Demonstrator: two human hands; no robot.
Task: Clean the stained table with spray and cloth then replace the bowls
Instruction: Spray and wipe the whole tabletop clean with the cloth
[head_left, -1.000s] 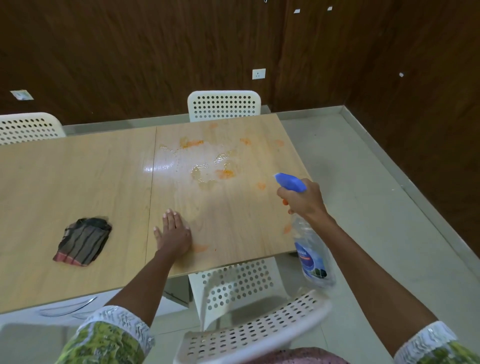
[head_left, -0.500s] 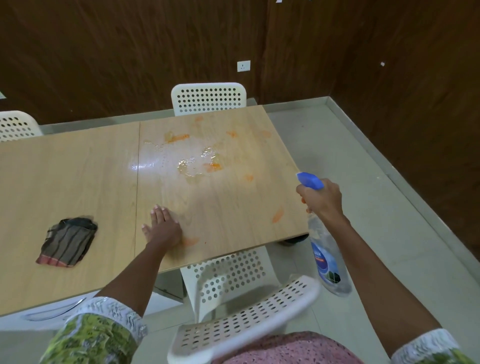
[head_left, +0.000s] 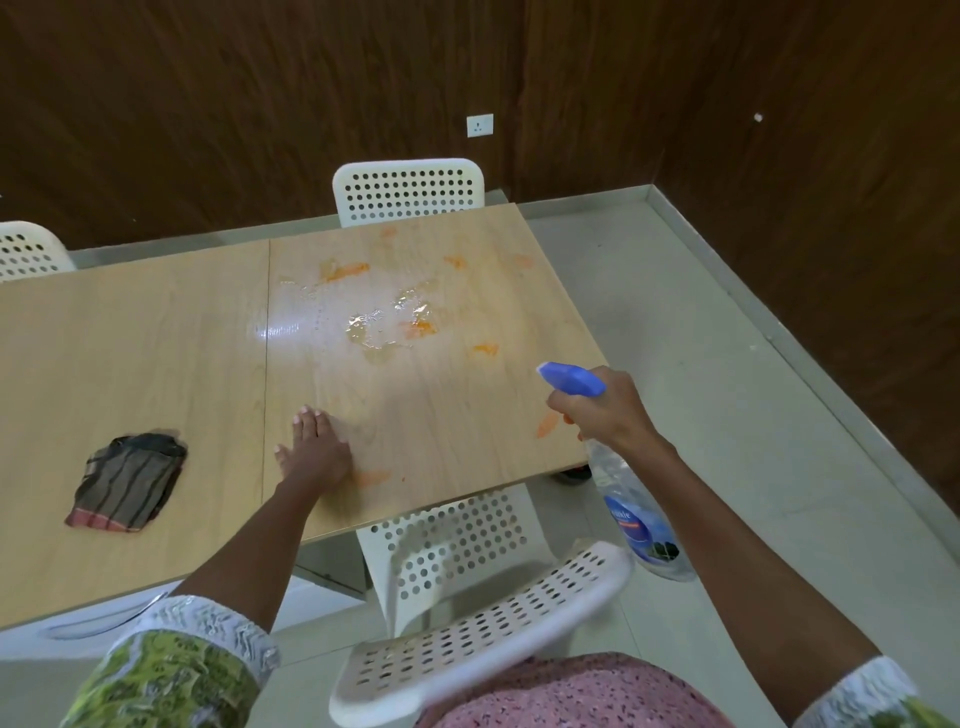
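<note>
Item, table (head_left: 156, 332): wood-grain, orange stains (head_left: 418, 328) and wet patch toward 12 o'clock. My left hand (head_left: 314, 451) lay flat on it, fingers straight and together. My right hand (head_left: 608, 410) gripped the spray bottle (head_left: 636, 512) at 3 o'clock, blue nozzle forward; blue label unreadable. Cloth (head_left: 127, 480), dark striped, at 9 o'clock.

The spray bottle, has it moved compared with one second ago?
Yes. The spray bottle in the right hand went right, off the table edge, then came back left over its right edge, near the orange stain.
</note>
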